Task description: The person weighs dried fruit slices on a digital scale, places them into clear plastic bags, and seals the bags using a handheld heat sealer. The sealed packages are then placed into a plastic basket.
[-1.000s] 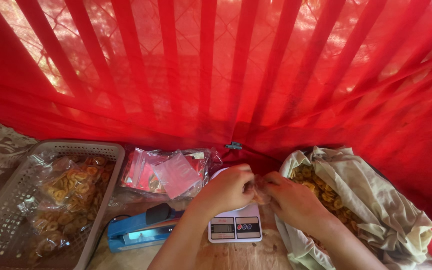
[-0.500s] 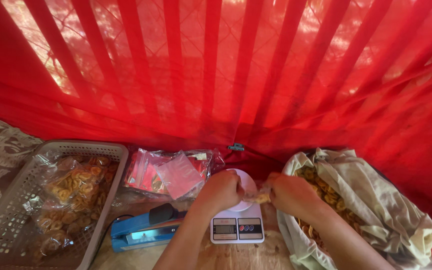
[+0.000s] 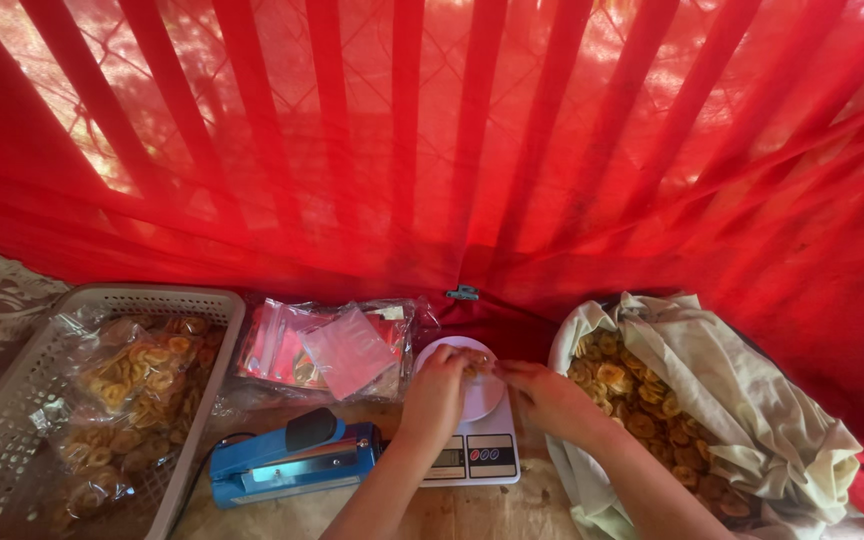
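Both hands, left hand [image 3: 439, 385] and right hand [image 3: 542, 392], pinch something small over the scale [image 3: 477, 440], chips bag [image 3: 652, 400] just right; likely weighing, next needs steady placement.

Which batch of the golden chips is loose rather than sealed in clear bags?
The chips in the cloth-lined container on the right lie loose; those in the grey basket on the left are bagged.

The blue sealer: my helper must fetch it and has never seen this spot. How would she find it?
Start at the red curtain, drop to the white scale. Just left lies the blue sealer, the only blue thing, long with a black knob.
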